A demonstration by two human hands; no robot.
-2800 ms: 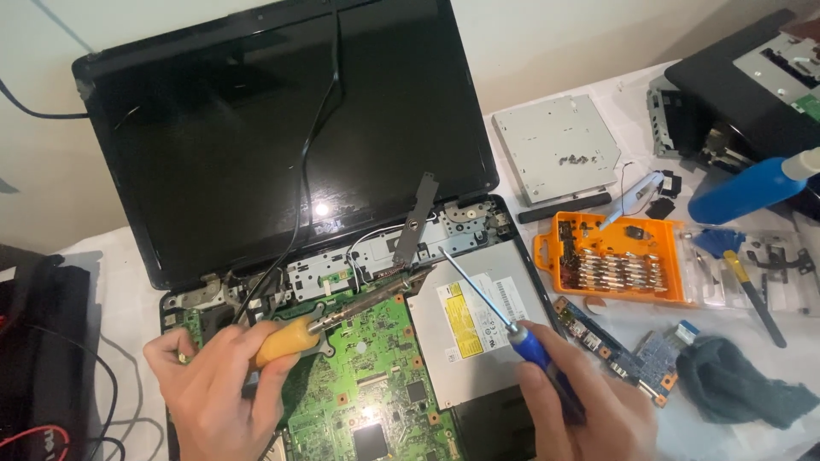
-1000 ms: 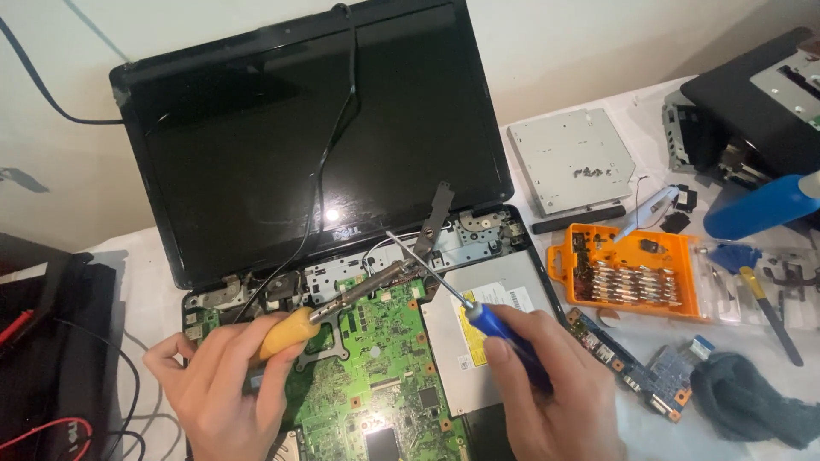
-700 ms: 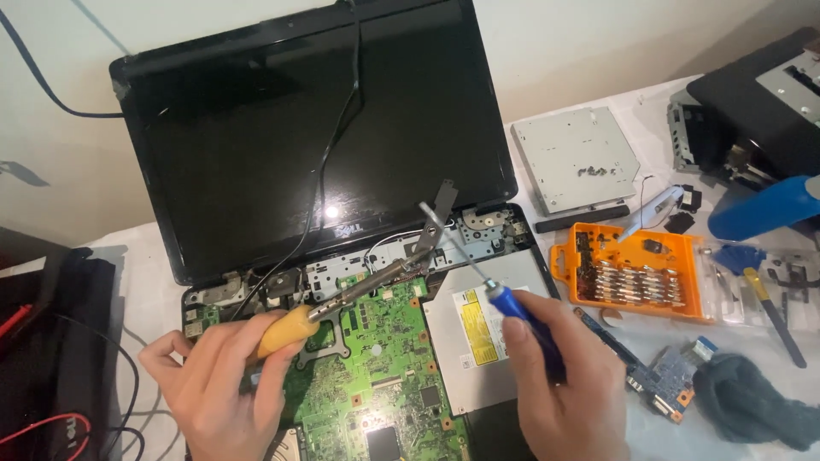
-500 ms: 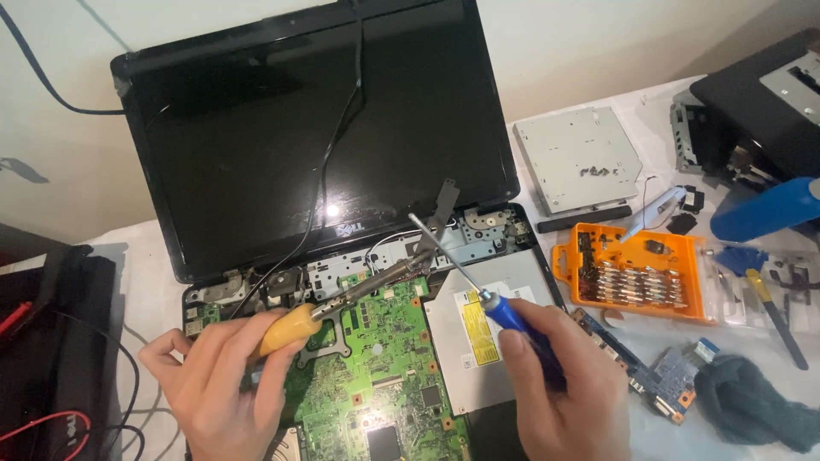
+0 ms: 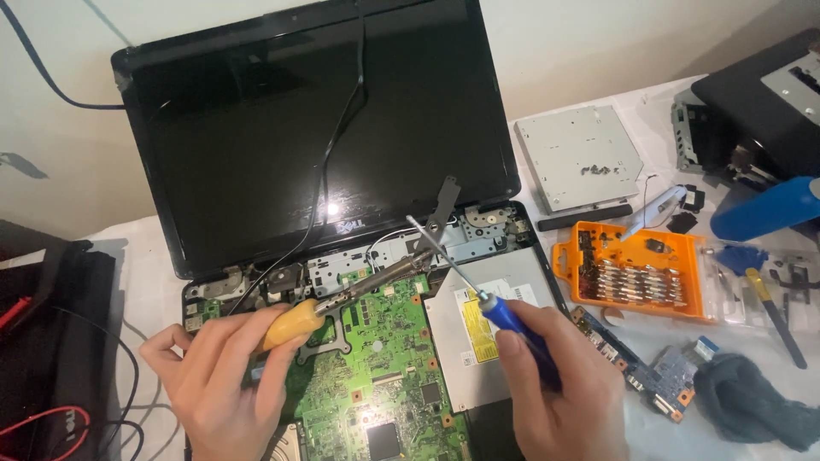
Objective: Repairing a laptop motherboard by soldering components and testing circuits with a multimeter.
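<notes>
An opened black laptop [image 5: 316, 137] lies before me with its green motherboard [image 5: 376, 376] and silver optical drive [image 5: 478, 333] exposed. My left hand [image 5: 218, 384] grips an orange-handled screwdriver [image 5: 295, 323] whose shaft reaches up right to the metal frame near the hinge. My right hand [image 5: 555, 393] holds a blue-handled screwdriver [image 5: 512, 320]; its thin shaft points up left, with the tip close to a loose grey metal bracket [image 5: 442, 205]. The two tool tips almost meet below the screen.
An orange bit case [image 5: 632, 273] lies to the right of the laptop. Behind it sit a removed silver drive [image 5: 581, 158] and a black device [image 5: 760, 111]. A blue cylinder [image 5: 764, 209], a small circuit board [image 5: 649, 376], a dark cloth [image 5: 752, 405] and, at left, a black case [image 5: 51, 341] with red wires surround the laptop.
My right hand has moved the blue screwdriver's tip around near the hinge bracket. The left hand and orange screwdriver have stayed nearly still. The camera has shifted slightly.
</notes>
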